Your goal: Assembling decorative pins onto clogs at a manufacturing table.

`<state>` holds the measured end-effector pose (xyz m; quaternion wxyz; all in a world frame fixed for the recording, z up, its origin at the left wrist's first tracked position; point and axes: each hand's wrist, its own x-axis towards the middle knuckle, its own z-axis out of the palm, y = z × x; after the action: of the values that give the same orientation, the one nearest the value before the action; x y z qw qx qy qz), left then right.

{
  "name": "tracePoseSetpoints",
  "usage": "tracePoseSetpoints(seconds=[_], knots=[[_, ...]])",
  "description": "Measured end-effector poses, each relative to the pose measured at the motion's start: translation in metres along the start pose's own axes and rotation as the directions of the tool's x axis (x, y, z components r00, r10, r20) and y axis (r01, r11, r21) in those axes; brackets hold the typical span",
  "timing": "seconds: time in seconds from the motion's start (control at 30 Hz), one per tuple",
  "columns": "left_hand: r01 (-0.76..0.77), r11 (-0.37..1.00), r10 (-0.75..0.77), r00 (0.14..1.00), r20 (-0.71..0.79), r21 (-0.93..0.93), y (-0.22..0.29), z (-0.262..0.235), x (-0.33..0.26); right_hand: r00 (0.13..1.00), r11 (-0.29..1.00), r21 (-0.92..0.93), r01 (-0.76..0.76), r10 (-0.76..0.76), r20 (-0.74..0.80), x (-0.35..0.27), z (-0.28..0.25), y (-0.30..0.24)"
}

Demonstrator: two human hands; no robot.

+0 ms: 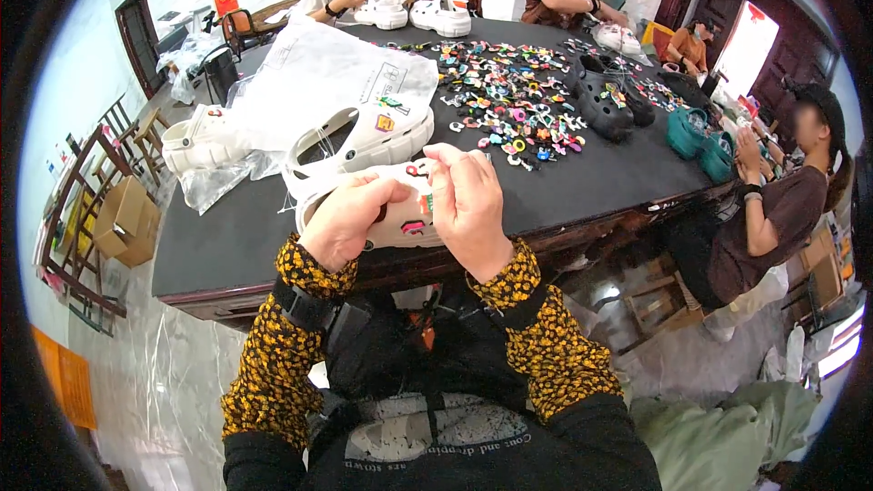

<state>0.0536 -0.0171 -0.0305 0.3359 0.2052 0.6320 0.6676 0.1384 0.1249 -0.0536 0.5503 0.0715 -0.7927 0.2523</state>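
Note:
Near the table's front edge I hold a white clog (389,235) with several small shoe charms on its upper. My left hand (344,220) is closed round its side, thumb on top. My right hand (471,211) is pinched at the clog's toe beside the charms; what its fingertips hold, if anything, is hidden. Just behind lies a second white clog (364,156), also with charms on it. Another white clog (202,140) sits farther left by a clear plastic bag. A wide scatter of colourful shoe charms (523,111) covers the table beyond my right hand.
A large white plastic bag (314,68) lies behind the clogs on the dark table (564,195). Black clogs (602,107) and teal clogs (688,135) stand to the right. Several people work around the table. A cardboard box (130,218) is on the floor at left.

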Motion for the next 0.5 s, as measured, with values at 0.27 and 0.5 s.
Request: tracePoseSetpoints(seconds=[0.27,0.5], knots=[[-0.062,0.997,0.067,0.992,0.111,-0.049,-0.014,-0.010,0.006,0.980,0.980,-0.137,0.144,-0.161,-0.119,0.002,0.012,0.001],[-0.068,0.997,0.068,0.997,0.026,-0.024,-0.020,-0.009,0.008,0.936,0.942,-0.150,0.299,-0.320,-0.144,-0.004,0.016,0.005]])
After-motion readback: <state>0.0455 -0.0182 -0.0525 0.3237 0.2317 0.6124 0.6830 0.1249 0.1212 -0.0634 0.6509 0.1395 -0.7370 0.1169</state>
